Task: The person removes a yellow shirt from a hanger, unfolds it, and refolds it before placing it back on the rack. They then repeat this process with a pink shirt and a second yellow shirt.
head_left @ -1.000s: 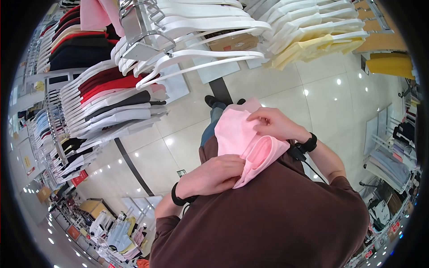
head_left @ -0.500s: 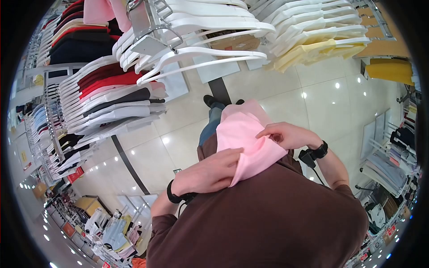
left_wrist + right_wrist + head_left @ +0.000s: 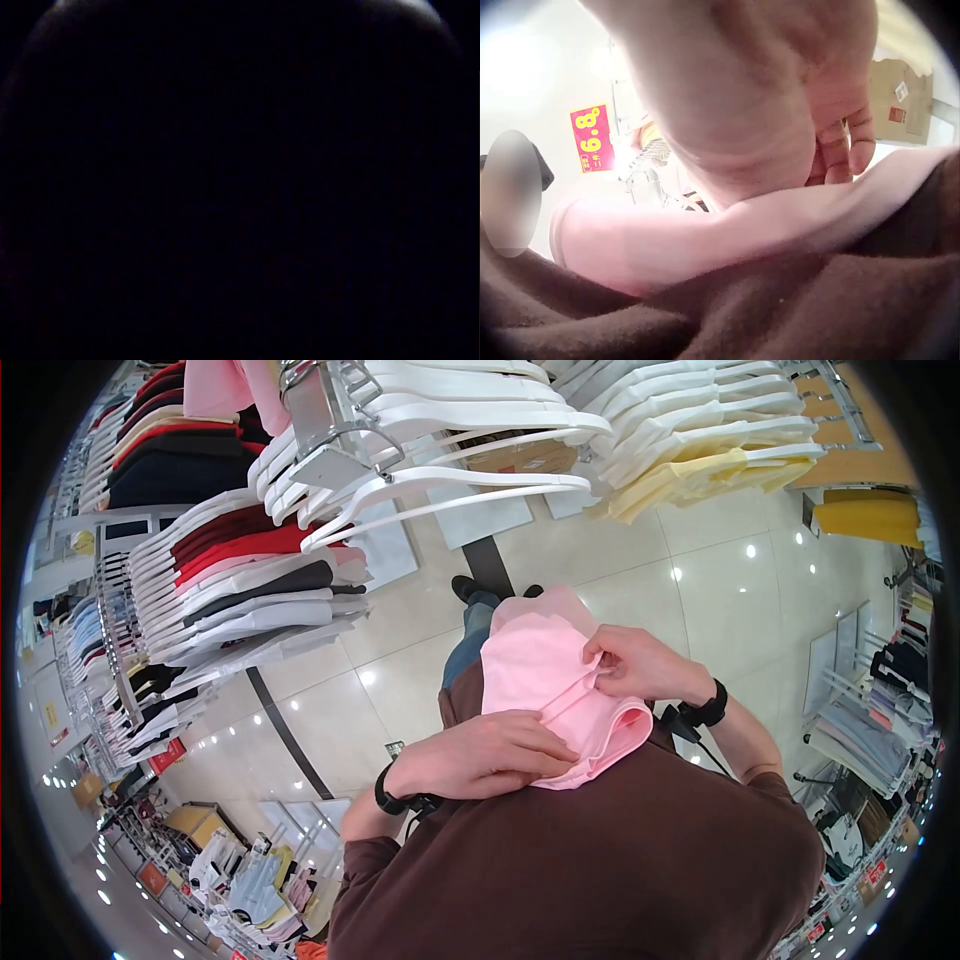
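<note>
A folded, soft pink garment (image 3: 540, 660) lies bunched against the front of my brown shirt (image 3: 560, 860), its rolled fold (image 3: 625, 735) facing right. My left hand (image 3: 490, 755) holds its lower left part, fingers laid over the fabric and thumb hidden. On the upper right, my right hand (image 3: 640, 665) pinches the cloth between thumb and bent fingers. In the right wrist view the right palm (image 3: 757, 97) arches over the pink fabric (image 3: 652, 236), with curled fingertips dipping behind it. The left wrist view is almost black.
Ahead hang bare white hangers (image 3: 450, 485) on a metal rack (image 3: 330, 450). Dark, red and white clothes (image 3: 260, 590) hang at left, with yellow garments (image 3: 710, 475) at upper right. Tiled floor (image 3: 690, 580) stretches beyond. A red price sign (image 3: 591, 139) shows behind the right hand.
The garment's opening was visible, then fabric was folded over it; now a rolled fold shows at right. The left hand has shifted right across the cloth, and the right hand has moved lower and rightward.
</note>
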`<state>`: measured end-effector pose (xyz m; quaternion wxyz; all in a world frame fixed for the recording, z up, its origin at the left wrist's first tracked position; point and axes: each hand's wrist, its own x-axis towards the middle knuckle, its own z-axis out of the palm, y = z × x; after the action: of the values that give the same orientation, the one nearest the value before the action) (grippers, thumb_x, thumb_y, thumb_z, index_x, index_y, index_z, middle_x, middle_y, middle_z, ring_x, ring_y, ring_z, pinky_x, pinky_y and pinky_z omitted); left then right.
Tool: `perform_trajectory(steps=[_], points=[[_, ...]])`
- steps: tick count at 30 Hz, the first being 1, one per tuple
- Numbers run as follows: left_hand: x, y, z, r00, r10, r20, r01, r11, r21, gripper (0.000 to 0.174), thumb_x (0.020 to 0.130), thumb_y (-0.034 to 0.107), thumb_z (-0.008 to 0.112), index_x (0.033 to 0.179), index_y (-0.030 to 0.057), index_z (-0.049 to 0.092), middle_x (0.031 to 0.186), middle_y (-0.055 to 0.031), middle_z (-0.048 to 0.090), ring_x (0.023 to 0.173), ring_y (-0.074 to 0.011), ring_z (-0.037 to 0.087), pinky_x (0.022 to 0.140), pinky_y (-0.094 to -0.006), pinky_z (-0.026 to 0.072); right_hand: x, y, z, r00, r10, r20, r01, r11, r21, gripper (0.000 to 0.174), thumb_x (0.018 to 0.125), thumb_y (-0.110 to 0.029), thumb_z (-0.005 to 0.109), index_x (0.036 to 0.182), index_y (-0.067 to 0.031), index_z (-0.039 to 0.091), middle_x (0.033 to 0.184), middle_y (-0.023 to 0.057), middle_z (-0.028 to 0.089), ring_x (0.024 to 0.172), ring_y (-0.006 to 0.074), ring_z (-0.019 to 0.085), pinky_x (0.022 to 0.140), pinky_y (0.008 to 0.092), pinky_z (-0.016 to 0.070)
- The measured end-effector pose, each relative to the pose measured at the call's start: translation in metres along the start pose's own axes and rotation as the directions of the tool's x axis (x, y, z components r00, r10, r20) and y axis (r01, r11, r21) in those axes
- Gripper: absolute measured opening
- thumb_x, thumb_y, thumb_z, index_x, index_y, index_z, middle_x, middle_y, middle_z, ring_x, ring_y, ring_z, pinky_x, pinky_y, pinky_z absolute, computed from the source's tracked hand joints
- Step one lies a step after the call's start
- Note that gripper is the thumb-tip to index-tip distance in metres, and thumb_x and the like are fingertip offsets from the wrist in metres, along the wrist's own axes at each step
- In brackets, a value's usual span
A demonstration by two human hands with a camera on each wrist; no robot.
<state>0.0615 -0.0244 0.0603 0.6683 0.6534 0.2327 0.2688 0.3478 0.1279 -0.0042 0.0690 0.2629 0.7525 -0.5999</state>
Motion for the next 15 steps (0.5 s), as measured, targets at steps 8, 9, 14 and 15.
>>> perform_trajectory(steps=[8, 9, 14, 15], points=[[0.0013, 0.0081, -0.0034, 0.996, -0.094, 0.006, 0.093, 0.989, 0.116, 0.033, 0.102, 0.012, 0.063, 0.133, 0.0061, 0.072, 0.143, -0.0110, 0.069, 0.137, -0.0305, 0.061, 0.127, -0.0648, 0.0269, -0.0052, -0.0009, 0.0054, 0.995, 0.022, -0.094, -0.023, 1.000, -0.007, 0.027, 0.084, -0.006, 0.071, 0.107, -0.0034, 0.056, 0.098, 0.0114, 0.062, 0.085, 0.0262, 0.065, 0.076, 0.0377, 0.0551], [0.0021, 0.0079, -0.0040, 0.997, -0.076, 0.002, 0.076, 0.990, 0.116, 0.034, 0.101, 0.011, 0.063, 0.133, 0.0056, 0.071, 0.142, -0.0114, 0.069, 0.136, -0.0308, 0.061, 0.126, -0.0630, 0.0301, -0.0057, -0.0009, 0.0055, 0.996, 0.026, -0.089, -0.028, 0.999, -0.025, 0.025, 0.084, -0.005, 0.070, 0.103, -0.0045, 0.054, 0.096, 0.0101, 0.061, 0.080, 0.0242, 0.061, 0.073, 0.0370, 0.0533], [0.0031, 0.0026, -0.0006, 0.999, -0.021, -0.029, 0.022, 0.999, 0.029, 0.034, 0.100, 0.010, 0.065, 0.133, 0.0040, 0.071, 0.137, -0.0132, 0.070, 0.130, -0.0317, 0.064, 0.116, -0.0523, 0.0447, -0.0039, -0.0022, 0.0004, 0.995, 0.091, 0.039, -0.085, 0.987, -0.139, 0.022, 0.083, -0.009, 0.070, 0.100, -0.0049, 0.056, 0.099, 0.0132, 0.064, 0.086, 0.0334, 0.066, 0.075, 0.0429, 0.0527], [0.0035, 0.0056, -0.0005, 0.995, -0.088, -0.050, 0.088, 0.996, 0.012, 0.035, 0.100, 0.009, 0.066, 0.134, 0.0036, 0.071, 0.134, -0.0142, 0.071, 0.127, -0.0321, 0.064, 0.111, -0.0477, 0.0483, -0.0042, -0.0020, 0.0001, 0.994, 0.090, 0.065, -0.076, 0.979, -0.187, 0.021, 0.083, -0.009, 0.071, 0.098, -0.0053, 0.057, 0.098, 0.0127, 0.064, 0.088, 0.0335, 0.066, 0.076, 0.0431, 0.0526]])
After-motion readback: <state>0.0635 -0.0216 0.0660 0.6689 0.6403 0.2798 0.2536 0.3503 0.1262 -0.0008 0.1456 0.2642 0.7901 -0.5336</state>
